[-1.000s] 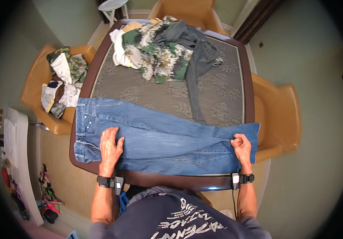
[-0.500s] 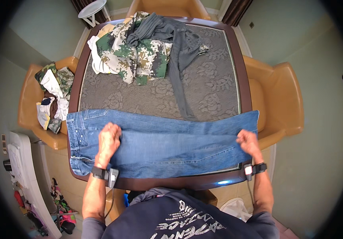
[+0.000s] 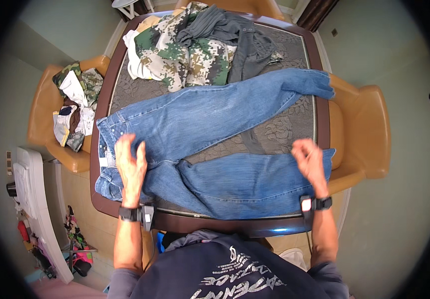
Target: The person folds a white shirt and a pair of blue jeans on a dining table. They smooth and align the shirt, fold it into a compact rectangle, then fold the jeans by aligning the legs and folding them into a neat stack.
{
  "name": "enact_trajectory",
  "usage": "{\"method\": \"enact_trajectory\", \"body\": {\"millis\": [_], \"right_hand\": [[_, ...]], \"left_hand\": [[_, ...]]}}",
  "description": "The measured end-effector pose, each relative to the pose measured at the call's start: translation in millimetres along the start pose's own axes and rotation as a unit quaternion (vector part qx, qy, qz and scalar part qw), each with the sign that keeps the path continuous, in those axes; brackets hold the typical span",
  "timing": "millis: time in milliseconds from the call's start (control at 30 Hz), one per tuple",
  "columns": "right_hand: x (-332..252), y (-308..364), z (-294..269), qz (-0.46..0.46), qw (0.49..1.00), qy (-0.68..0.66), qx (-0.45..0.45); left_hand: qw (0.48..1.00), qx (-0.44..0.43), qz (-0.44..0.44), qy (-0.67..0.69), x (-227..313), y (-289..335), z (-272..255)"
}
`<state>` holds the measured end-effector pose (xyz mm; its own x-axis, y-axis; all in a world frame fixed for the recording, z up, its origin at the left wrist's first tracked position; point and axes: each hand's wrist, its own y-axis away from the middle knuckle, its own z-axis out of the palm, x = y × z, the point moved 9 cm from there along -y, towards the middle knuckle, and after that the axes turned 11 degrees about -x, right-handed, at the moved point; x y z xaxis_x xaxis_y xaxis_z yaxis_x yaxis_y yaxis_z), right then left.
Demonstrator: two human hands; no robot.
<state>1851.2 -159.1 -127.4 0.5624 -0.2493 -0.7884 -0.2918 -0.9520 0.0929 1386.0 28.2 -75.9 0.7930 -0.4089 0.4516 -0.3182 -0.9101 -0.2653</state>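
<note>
Blue jeans lie across the near half of the table, waistband to the left and the two legs spread apart to the right. The far leg slants up to the table's right edge; the near leg runs along the front and is wrinkled near the crotch. My left hand is over the waist end, thumb and fingers apart and holding nothing. Above the hem end of the near leg is my right hand, its fingers loosely bent with nothing visible in them. Each wrist wears a black strap with a small device.
A heap of clothes, with a camouflage garment and a dark grey knit top, covers the table's far side. Tan armchairs stand left and right; the left one holds more clothes. A white stand is at lower left.
The jeans' upper leg has swung away to the far side, so both legs now lie apart. Both hands have loosened from closed to open. The whole view has shifted slightly.
</note>
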Motion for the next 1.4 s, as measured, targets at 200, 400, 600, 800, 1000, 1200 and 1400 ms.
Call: {"method": "enact_trajectory", "body": {"millis": [200, 400, 600, 800, 1000, 1200, 1400], "right_hand": [[15.3, 78.1, 52.8, 0.057, 0.991, 0.103, -0.061], [13.8, 133.3, 57.2, 0.054, 0.971, 0.193, -0.133], [27.3, 176.0, 51.9, 0.043, 0.958, 0.259, -0.118], [48.3, 172.2, 40.8, 0.001, 0.969, 0.244, -0.026], [38.8, 160.2, -7.4, 0.064, 0.994, 0.069, 0.061], [-15.0, 157.8, -76.8, 0.118, 0.975, -0.185, -0.033], [46.2, 140.9, -74.8, 0.164, 0.981, 0.089, 0.06]], "left_hand": [[0.997, -0.032, -0.057, -0.048, -35.6, 94.2, -16.2], [0.977, 0.117, -0.156, -0.085, -63.1, 140.3, -55.1], [0.95, 0.102, -0.294, 0.034, -128.8, 176.3, -44.0], [0.968, 0.061, -0.244, 0.007, -111.6, 157.5, -19.8], [0.945, 0.082, -0.31, 0.061, -166.2, 173.8, -42.4], [0.976, 0.141, -0.147, 0.079, -86.0, 148.0, -72.2], [0.977, -0.117, 0.141, 0.106, 68.7, 123.6, 13.1]]}}
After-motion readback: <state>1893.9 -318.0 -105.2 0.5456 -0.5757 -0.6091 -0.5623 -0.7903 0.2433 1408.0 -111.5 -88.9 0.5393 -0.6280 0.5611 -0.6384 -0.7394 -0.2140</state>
